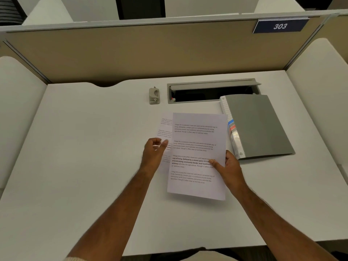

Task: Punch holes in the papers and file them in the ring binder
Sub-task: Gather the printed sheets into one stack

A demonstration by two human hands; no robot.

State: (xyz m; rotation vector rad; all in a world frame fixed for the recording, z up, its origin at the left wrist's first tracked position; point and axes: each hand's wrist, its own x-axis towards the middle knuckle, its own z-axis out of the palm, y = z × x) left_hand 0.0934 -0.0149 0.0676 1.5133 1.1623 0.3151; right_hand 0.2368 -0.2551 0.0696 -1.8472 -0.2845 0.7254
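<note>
A printed white sheet is lifted off the desk, tilted, its shadow under its near edge. My right hand pinches its right edge, thumb on the text. A second printed sheet lies partly hidden behind the first, on its left. My left hand is at that sheet's left edge with fingers curled; whether it grips the sheet is unclear. A closed grey ring binder with coloured index tabs lies to the right. A small grey hole punch stands farther back on the desk.
The white desk is boxed in by beige partition walls at the back and both sides. An open cable tray slot is set into the desk behind the binder. A blue sign reading 303 hangs on the back wall.
</note>
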